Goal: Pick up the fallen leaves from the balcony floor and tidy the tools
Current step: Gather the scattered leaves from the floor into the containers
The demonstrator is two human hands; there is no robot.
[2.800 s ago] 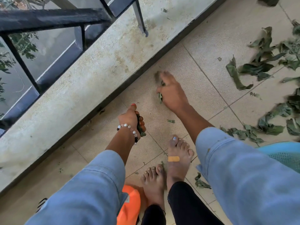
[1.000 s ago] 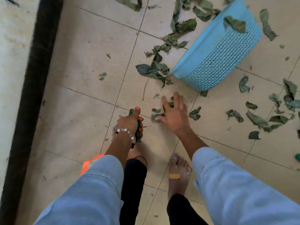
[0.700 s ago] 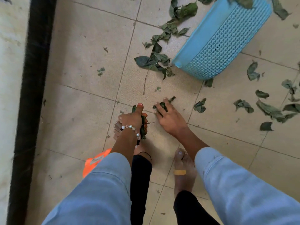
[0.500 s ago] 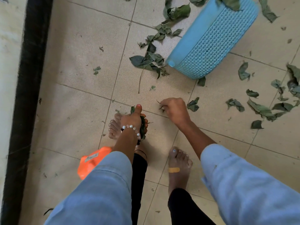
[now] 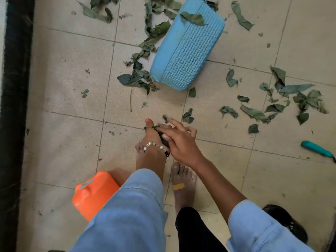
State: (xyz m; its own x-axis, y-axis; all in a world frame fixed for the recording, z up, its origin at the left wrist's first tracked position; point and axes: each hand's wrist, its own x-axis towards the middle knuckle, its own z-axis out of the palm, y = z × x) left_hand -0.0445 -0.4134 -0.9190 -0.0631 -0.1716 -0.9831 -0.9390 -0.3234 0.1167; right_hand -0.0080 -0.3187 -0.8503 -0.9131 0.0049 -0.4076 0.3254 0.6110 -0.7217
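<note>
Right hand (image 5: 181, 140) has come back from the floor and now lies against the left hand (image 5: 151, 137), passing over the bits it pinched up half a second ago. The left hand is closed round a wad of leaves (image 5: 163, 138), thumb sticking up, bead bracelet (image 5: 157, 148) on the wrist. Right-hand fingers are loosely spread over that wad; can't tell whether they're holding any scrap or have let go. So the near patch by the feet is mostly cleared, and the left fist is filling up, probably due for a dump. The blue basket (image 5: 187, 51) lies on its side further out, centre of the floor, one leaf resting on its wall; it's within reach but needs righting or tipping to take the load. Most of the job remains: a trail of loose leaves (image 5: 138, 77) just left of the basket, another scatter (image 5: 283, 100) far right. Nearest single leaf (image 5: 188, 117) sits just beyond the right fingertips, likely next pick. Tools not touched: teal handle (image 5: 317, 149) at the right edge, orange can (image 5: 94, 194) near left, beside the leg.
</note>
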